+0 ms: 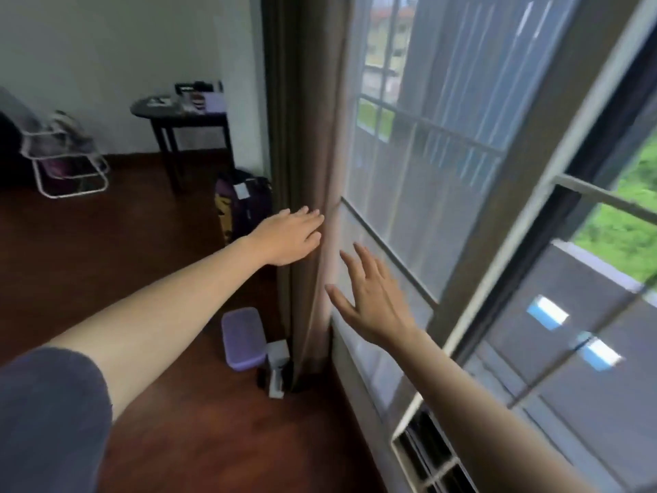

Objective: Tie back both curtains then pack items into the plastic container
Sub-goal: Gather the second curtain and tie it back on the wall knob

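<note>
A brown curtain (304,144) hangs gathered in folds at the left side of the window, reaching the floor. A sheer white curtain (419,179) covers the panes beside it. My left hand (289,236) is flat and open, fingers touching the brown curtain's right edge. My right hand (369,297) is open with fingers spread, held in front of the sheer curtain just right of the brown one. On the floor by the curtain's foot lies a purple-lidded plastic container (243,338), with small white and dark items (275,368) next to it.
A dark round table (177,112) with things on it stands against the back wall. A white wire rack (64,161) is at the left, a purple bag (243,201) near the curtain. A vent grille (430,457) sits under the window. The floor is dark wood.
</note>
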The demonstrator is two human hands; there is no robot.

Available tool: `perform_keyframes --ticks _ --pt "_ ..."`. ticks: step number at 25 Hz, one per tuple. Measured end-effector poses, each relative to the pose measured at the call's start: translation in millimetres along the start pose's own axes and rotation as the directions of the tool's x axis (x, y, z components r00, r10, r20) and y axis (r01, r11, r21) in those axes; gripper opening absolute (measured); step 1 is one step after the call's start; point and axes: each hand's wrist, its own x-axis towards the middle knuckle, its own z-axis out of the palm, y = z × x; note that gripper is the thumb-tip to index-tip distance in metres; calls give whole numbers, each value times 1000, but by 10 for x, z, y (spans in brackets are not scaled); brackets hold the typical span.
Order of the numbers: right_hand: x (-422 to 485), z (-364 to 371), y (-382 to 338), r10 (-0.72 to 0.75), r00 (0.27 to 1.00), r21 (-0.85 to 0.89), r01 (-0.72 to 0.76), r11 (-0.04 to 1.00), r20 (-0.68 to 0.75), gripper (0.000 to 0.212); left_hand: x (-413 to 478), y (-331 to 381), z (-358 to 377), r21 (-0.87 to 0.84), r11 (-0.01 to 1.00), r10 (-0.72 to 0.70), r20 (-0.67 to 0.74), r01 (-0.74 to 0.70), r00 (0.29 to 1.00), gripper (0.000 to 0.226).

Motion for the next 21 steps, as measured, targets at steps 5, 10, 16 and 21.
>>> perform_keyframes --ticks 5,10,16,21 --pt "1182 604 -377 -51 997 72 47 996 53 73 291 -1178 5 8 993 -122 -8 122 993 52" --pt "2174 1193 -744 -87 991 124 75 989 101 65 484 -2095 100 -5 975 -221 -18 221 975 50" --pt "3530 2206 -1093 57 966 92 -82 992 251 73 1156 -3369 287 -15 971 -240 -38 240 970 50" --pt "4872 2788 -1024 346 867 47 -387 921 359 86 2265 -4362 229 -120 984 -128 17 129 992 50"
